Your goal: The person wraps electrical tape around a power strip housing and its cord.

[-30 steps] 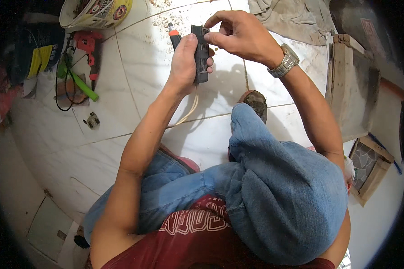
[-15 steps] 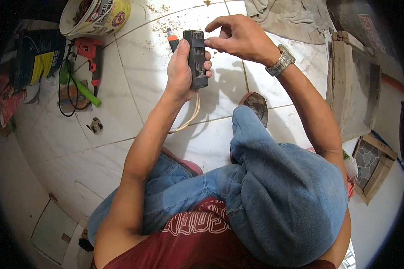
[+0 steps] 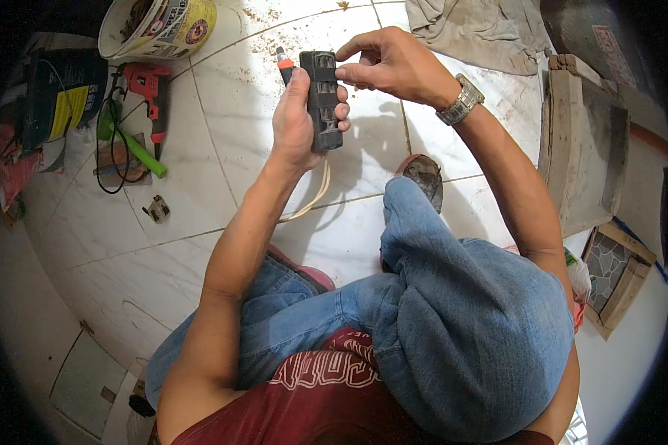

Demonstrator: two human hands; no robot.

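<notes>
My left hand (image 3: 294, 127) is wrapped around a black extension socket strip (image 3: 322, 102), held upright above the floor. Pale twin wires (image 3: 321, 189) trail from its lower end. The same hand also keeps an orange-and-black tool with a clear tip (image 3: 285, 62), likely a screwdriver, beside the strip; its lower part is hidden by the thumb. My right hand (image 3: 399, 70), with a metal watch (image 3: 462, 100) at the wrist, has its thumb and forefinger at the strip's upper right edge. A gap shows between those two fingertips, and nothing is visible in them.
On the tiled floor at left lie a red drill (image 3: 147, 93), a green-handled tool (image 3: 142, 152) and a small pale part (image 3: 156, 210). A bucket (image 3: 189, 33) stands at the far left. A grey cloth (image 3: 475, 33) and wooden frames (image 3: 560, 141) are at right.
The socket strip and my left hand have shifted slightly left and toward me. My right forefinger has come down a little closer to the thumb.
</notes>
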